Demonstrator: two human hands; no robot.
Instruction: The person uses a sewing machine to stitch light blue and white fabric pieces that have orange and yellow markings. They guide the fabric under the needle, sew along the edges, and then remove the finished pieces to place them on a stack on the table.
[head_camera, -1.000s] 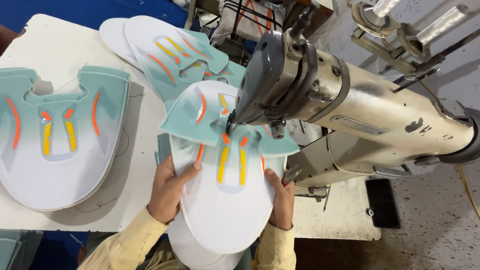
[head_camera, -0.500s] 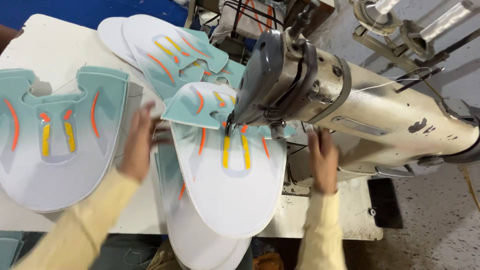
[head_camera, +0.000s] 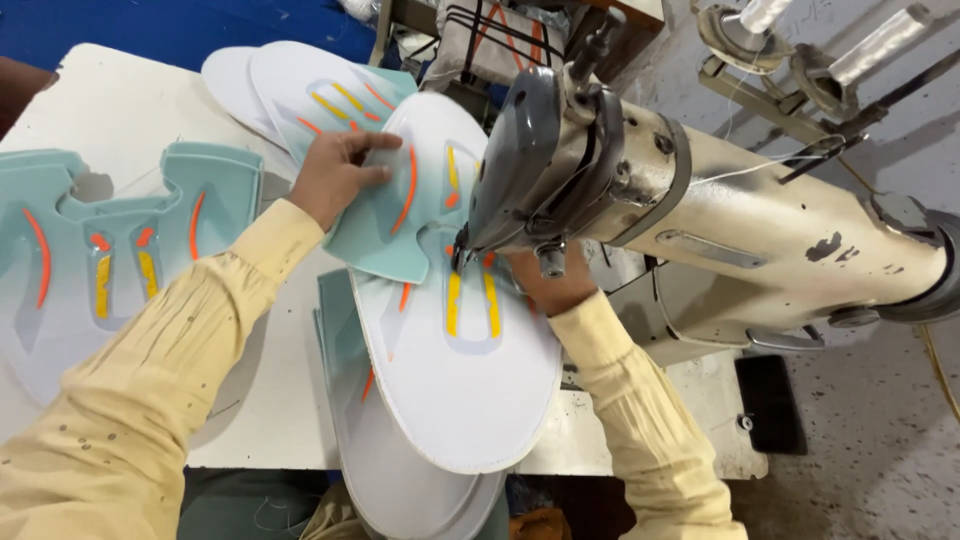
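Left hand (head_camera: 335, 175) lying flat, fingers spread, pressing folded teal edge of shoe upper panel (head_camera: 450, 360). Panel lying on table (head_camera: 120, 110) under head of sewing machine (head_camera: 640, 200). Right hand (head_camera: 550, 285) resting on panel beneath machine head; grip hidden, cannot tell. Stacked panels (head_camera: 290, 90) lying behind.

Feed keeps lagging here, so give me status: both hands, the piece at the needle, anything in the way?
Left hand flat on teal-and-white upper piece. Right hand under sewing machine head, grip hidden. White panel beneath needle. Machine head blocks needle view.
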